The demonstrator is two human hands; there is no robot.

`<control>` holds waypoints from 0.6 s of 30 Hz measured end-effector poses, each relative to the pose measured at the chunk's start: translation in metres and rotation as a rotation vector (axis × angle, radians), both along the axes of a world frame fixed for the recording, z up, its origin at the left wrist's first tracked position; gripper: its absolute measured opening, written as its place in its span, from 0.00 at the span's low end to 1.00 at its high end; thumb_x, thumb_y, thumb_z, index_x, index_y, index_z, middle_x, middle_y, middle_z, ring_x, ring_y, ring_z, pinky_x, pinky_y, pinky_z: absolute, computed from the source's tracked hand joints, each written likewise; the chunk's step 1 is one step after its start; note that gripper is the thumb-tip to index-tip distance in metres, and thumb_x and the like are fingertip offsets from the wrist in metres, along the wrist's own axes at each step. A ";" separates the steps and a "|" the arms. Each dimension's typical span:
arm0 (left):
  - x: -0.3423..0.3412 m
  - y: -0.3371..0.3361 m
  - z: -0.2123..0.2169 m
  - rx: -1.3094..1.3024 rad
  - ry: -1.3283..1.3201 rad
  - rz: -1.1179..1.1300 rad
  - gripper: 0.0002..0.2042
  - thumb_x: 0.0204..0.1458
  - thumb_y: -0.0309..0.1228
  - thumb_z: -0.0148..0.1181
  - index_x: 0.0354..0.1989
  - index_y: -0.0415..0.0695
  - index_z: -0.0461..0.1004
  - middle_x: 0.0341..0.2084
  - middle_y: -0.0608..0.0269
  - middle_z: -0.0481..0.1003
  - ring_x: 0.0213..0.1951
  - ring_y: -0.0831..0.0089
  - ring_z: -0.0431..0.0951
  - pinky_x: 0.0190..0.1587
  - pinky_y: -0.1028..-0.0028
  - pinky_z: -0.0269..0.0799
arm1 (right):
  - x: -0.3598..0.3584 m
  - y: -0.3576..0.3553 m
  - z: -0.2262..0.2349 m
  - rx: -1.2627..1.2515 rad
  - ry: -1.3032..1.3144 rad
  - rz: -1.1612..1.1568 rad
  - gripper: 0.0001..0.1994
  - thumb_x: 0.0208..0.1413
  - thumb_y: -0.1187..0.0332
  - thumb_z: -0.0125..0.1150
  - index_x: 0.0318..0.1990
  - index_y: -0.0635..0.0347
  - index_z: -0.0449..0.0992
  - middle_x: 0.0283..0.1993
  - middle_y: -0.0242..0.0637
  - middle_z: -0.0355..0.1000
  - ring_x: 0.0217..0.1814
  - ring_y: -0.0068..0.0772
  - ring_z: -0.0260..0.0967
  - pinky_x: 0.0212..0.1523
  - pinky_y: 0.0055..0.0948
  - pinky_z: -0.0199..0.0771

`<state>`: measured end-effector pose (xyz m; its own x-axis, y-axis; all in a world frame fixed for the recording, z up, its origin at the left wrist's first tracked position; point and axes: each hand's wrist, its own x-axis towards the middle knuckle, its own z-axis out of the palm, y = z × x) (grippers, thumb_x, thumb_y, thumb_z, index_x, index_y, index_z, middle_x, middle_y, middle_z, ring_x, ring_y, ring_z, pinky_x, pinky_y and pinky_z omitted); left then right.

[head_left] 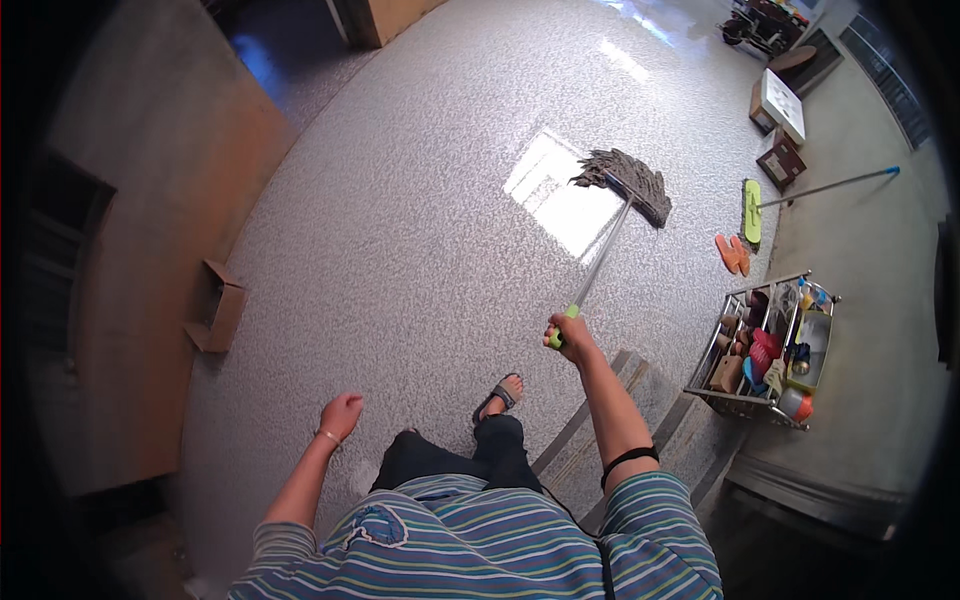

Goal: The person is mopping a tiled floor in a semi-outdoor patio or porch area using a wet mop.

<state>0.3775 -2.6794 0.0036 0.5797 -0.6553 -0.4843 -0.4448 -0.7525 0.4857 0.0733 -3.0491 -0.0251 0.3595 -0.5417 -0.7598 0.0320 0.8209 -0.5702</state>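
We extend our right arm [617, 415] forward with the right hand [569, 336] closed in a grip, while our left arm [308, 470] angles forward and outward, the left hand [342, 414] curled loosely.

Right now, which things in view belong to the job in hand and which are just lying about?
In use:
- grey mop, held in the right grip

Standing or lying about:
- green flat mop
- orange slippers
- metal rack
- open cardboard box
- white box

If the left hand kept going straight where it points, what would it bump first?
Probably the speckled floor: nothing else shows close ahead of the left hand, though its height is hard to judge.
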 end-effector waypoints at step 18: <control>-0.376 -0.199 -0.084 -0.308 0.720 -1.876 0.11 0.36 0.36 0.56 0.28 0.46 0.70 0.24 0.57 0.72 0.30 0.60 0.72 0.32 0.61 0.65 | -0.361 0.276 0.223 -0.236 1.092 1.258 0.25 0.41 0.62 0.56 0.49 0.56 0.61 0.29 0.45 0.68 0.29 0.42 0.67 0.31 0.36 0.67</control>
<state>0.0011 -2.8784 -0.0800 -0.9810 -0.1877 -0.0483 -0.1275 0.4375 0.8901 -0.2879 -2.7729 0.1981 0.0240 -0.4785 -0.8778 -0.9972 -0.0734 0.0127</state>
